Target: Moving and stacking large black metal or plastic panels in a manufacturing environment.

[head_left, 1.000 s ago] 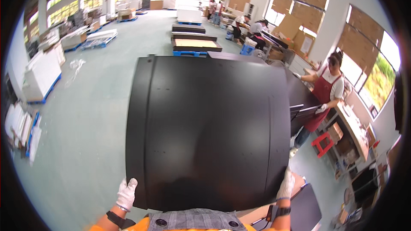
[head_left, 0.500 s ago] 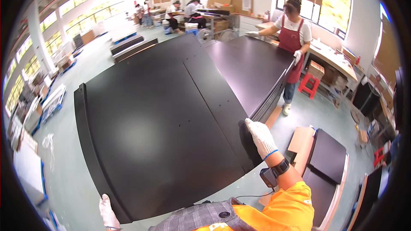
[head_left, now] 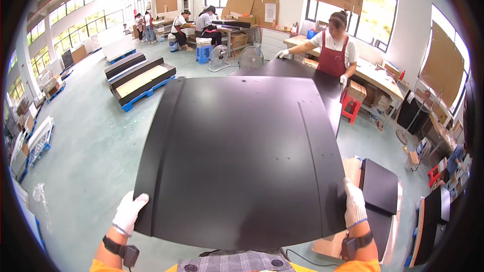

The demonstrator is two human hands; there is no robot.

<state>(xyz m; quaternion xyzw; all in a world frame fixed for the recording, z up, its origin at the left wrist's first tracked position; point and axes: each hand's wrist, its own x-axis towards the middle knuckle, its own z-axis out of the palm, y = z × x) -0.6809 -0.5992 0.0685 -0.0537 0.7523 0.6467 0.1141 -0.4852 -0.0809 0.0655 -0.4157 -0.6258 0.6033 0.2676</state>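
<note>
a person in a red apron [head_left: 336, 50] stands beside a workbench [head_left: 375, 75].

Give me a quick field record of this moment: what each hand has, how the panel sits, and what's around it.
left hand: gloved, gripping the panel's near left corner
right hand: gloved, gripping the panel's near right edge
black panel: large, flat, held out in front above the floor
far end: second dark panel beyond, co-worker in red apron touching it
lower right: stack of dark panels
far left: pallets of boards
</note>
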